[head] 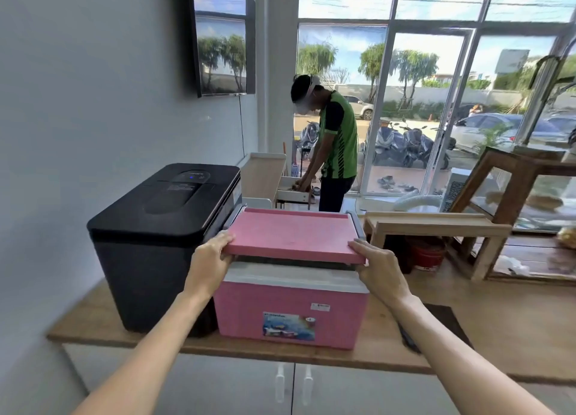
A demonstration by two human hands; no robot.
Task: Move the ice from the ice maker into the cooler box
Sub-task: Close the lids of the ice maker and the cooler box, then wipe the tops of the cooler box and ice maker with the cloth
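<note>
Wooden counter (103,318); left hand (209,258), right hand (378,266) gripping flat pink cooler lid (293,233) by its edges.

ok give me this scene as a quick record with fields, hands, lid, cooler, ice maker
left hand: grips lid's left front corner
right hand: grips lid's right front corner
flat pink plastic lid: raised off the box at the front
pink plastic cooler box: on wooden counter, interior hidden
black boxy ice maker: left of cooler, closed
ice: none visible

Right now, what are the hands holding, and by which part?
Both hold the pink cooler lid, raised above the cooler box: left hand on its front left corner, right hand on its front right corner.
</note>
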